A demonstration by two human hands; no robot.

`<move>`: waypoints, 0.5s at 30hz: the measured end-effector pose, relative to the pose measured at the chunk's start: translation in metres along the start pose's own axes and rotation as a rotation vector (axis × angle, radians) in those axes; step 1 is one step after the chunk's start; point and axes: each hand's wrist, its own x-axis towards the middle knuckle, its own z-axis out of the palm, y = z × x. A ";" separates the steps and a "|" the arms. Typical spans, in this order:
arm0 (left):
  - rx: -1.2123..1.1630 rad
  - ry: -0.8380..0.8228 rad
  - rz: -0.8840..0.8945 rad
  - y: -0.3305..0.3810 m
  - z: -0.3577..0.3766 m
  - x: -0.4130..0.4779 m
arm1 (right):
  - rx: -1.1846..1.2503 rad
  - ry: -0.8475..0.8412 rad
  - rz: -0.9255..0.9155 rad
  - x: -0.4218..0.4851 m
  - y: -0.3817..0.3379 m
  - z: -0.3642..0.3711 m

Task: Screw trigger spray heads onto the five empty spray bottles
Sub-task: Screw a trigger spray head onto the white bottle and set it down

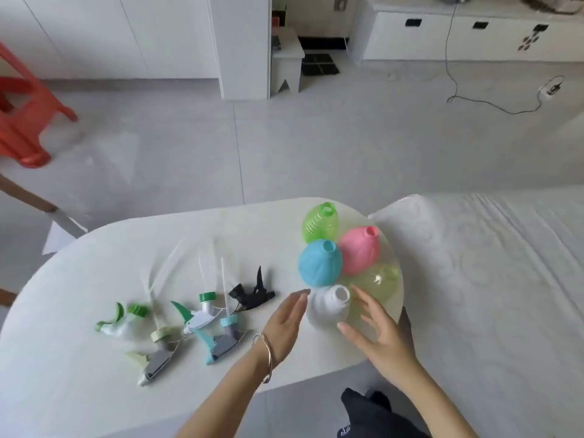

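Several empty bottles stand clustered at the right end of the white table [94,311]: a green bottle [319,224], a pink bottle [360,251], a blue bottle [319,263], a clear yellow-green bottle [379,279] and a white bottle [330,306] nearest me. My left hand [286,324] and my right hand [376,330] flank the white bottle, fingers spread, apparently not gripping it. Trigger heads lie to the left: a black head [252,294], a white-and-green head [199,314], a teal head [221,339], a grey head [158,358] and a green-tipped head [121,320].
A white bed or cushion [474,263] adjoins the table's right edge. A red plastic stool [22,112] stands on the floor at far left. A cable [493,102] runs across the tiled floor at back right.
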 end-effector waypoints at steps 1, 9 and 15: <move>0.003 -0.024 0.036 -0.009 0.001 0.006 | -0.003 0.004 -0.044 0.003 0.008 0.007; 0.054 -0.187 0.260 -0.064 -0.002 0.049 | -0.076 0.126 -0.303 0.035 0.077 0.036; 0.142 -0.158 0.394 -0.072 -0.002 0.039 | 0.013 0.159 -0.396 0.031 0.088 0.046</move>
